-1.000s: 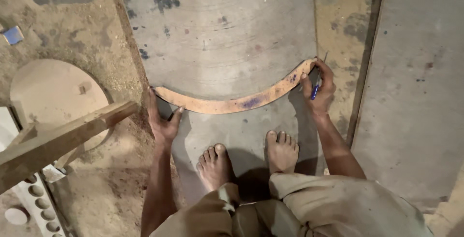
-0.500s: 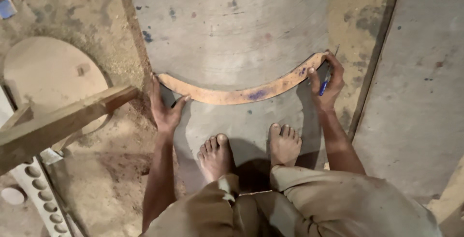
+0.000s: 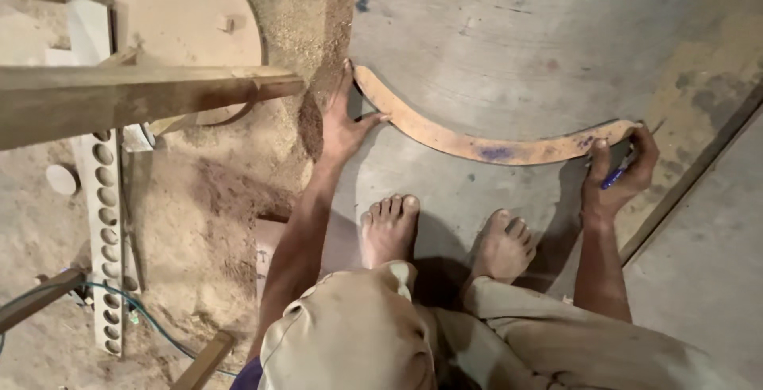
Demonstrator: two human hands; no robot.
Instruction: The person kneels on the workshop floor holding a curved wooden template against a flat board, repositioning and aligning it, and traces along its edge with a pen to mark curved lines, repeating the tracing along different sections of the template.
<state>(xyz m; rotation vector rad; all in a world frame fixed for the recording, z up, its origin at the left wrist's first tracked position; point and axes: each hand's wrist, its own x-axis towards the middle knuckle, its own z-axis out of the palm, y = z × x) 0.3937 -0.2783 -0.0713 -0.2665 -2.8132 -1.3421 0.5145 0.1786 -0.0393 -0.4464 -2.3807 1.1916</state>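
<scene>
Grey sheet panel flat on the floor, fills the upper right; person squats on it barefoot, both feet near its lower edge. Sawdust-covered floor to the left. Second grey panel lower right, split off by a dark diagonal seam. Round wooden disc top left, lying in the sawdust. Wooden beam crosses the left side, out of focus, above the disc. White perforated strip runs down the left edge, row of oval holes. Curved wooden template lies on the grey sheet panel, arc sagging toward the feet, purple smudge near its middle. Left hand open, fingers spread, pressing flat on the template's left end. Right hand closed around a blue pen, at the template's right end, thumb touching the wood. No packages, labels or signs in view.
</scene>
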